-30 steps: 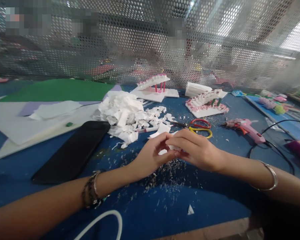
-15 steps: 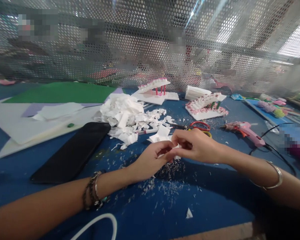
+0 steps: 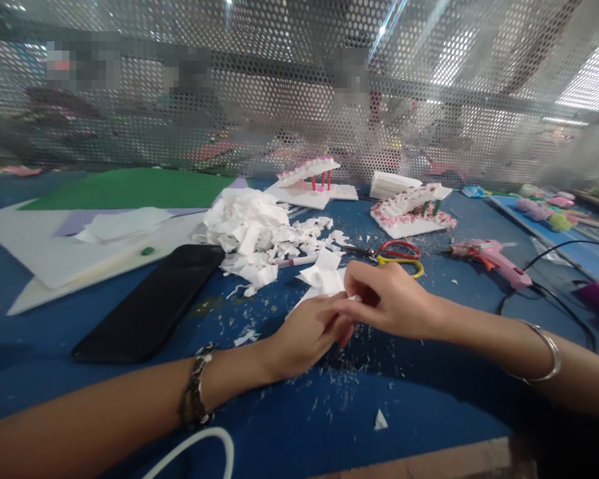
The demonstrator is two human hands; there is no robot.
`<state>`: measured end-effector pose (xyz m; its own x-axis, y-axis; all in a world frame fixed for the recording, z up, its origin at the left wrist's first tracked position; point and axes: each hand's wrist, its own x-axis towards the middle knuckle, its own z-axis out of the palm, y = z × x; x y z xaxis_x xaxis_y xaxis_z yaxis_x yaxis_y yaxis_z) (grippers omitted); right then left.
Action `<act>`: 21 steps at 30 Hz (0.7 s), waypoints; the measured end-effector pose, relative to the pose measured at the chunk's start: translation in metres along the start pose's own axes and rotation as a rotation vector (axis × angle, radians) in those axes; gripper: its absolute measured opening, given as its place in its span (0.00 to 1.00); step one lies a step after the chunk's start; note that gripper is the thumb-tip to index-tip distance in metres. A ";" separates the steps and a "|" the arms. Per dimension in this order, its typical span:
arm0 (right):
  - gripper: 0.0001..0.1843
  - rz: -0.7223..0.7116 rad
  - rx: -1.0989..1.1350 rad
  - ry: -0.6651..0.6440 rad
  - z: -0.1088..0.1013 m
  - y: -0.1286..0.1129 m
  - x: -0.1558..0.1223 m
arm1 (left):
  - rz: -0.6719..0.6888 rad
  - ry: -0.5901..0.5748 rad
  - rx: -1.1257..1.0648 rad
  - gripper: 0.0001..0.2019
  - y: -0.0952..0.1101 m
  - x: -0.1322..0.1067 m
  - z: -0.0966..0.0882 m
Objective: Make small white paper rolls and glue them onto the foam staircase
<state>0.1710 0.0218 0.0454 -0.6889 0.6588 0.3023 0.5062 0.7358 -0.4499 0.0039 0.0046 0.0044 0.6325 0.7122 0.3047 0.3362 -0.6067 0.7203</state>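
While your left hand (image 3: 307, 332) and right hand (image 3: 387, 299) pinch scrap (image 3: 324, 281) together, hold grips close; pile (image 3: 252, 229) at 11 o'clock.

A blue table (image 3: 429, 406) strewn with shavings (image 3: 340, 380) holds a black phone (image 3: 152, 303), white sheets (image 3: 54, 251), a green sheet (image 3: 130, 187), paper scraps (image 3: 252, 229), scissors (image 3: 398, 253), a glue gun (image 3: 489, 256) and two stair models (image 3: 307, 179) (image 3: 412, 209).

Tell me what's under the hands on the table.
Fine white shavings litter the blue table beneath the left hand and right hand. The white scrap they pinch is mostly covered by their fingers.
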 end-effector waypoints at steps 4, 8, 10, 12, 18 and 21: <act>0.16 -0.068 -0.010 -0.064 -0.004 0.004 0.000 | 0.023 -0.019 -0.002 0.25 -0.001 -0.002 0.000; 0.16 -0.083 -0.068 -0.083 -0.006 0.004 0.001 | -0.006 -0.041 -0.052 0.27 -0.002 -0.001 -0.001; 0.15 -0.077 -0.091 -0.096 -0.008 0.004 0.002 | -0.034 -0.050 -0.111 0.28 0.000 0.001 -0.002; 0.13 -0.100 -0.079 -0.126 -0.011 0.004 0.004 | -0.091 -0.057 -0.215 0.26 0.002 0.002 -0.002; 0.10 -0.161 0.029 -0.263 -0.025 0.010 0.008 | -0.212 -0.083 -0.536 0.18 0.002 0.002 -0.002; 0.08 -0.141 0.068 -0.263 -0.031 0.011 0.007 | -0.227 -0.109 -0.570 0.18 0.002 0.002 -0.003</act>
<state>0.1880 0.0393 0.0682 -0.8648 0.4817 0.1419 0.3667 0.7989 -0.4768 0.0038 0.0054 0.0084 0.6668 0.7427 0.0614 0.0643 -0.1395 0.9881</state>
